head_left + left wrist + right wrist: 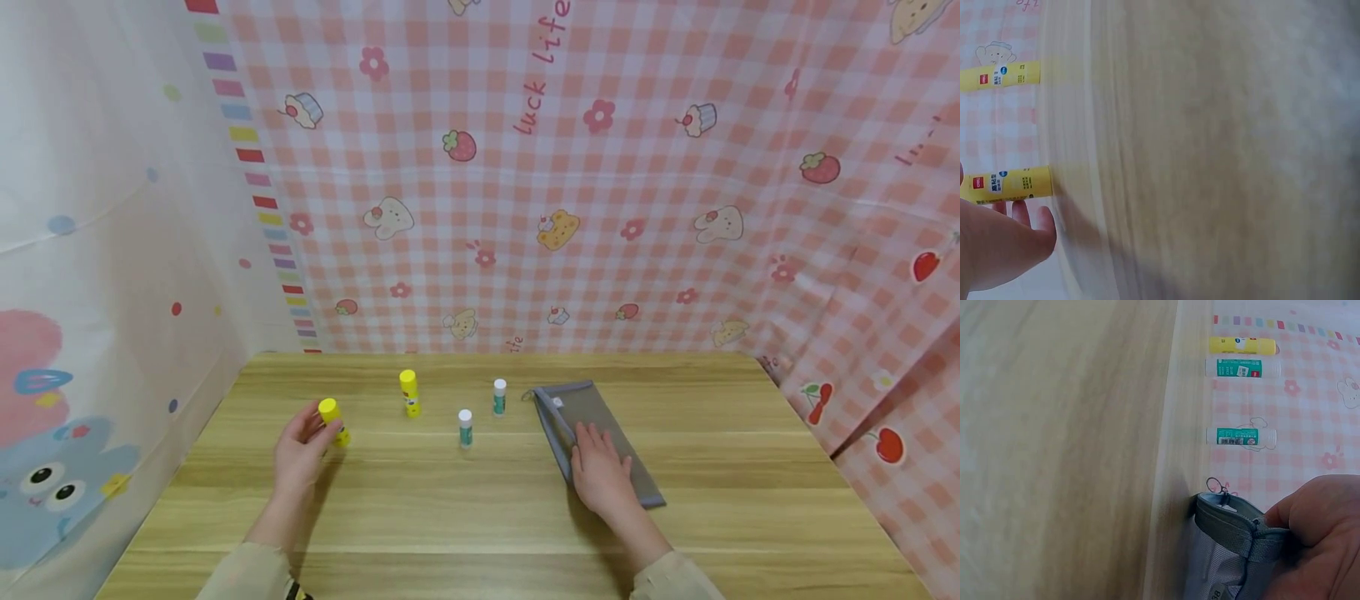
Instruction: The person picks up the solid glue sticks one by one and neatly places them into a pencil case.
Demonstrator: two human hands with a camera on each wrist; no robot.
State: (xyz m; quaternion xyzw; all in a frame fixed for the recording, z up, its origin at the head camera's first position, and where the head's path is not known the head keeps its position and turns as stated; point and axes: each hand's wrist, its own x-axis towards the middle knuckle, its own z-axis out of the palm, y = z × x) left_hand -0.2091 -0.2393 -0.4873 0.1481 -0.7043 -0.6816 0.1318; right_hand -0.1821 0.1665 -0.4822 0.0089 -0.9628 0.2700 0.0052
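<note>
My left hand [300,454] holds a yellow glue stick [342,435] upright at the table's left, thumb on the near side and fingers behind it. The left wrist view shows the same glue stick [1013,182] beside the thumb. My right hand [602,475] rests on a grey zippered mesh pouch [600,408] lying flat, its fingers stretched over the mesh. In the right wrist view the pouch's zipped edge [1225,534] gapes a little, with a ring on the zip end. Part of the pouch is hidden under the hand.
Between the hands stand another yellow glue stick [409,396] and two white-capped green glue sticks, one nearer [466,429] and one farther back [499,400]. The wooden table [450,517] ends against a checked pink curtain [510,192].
</note>
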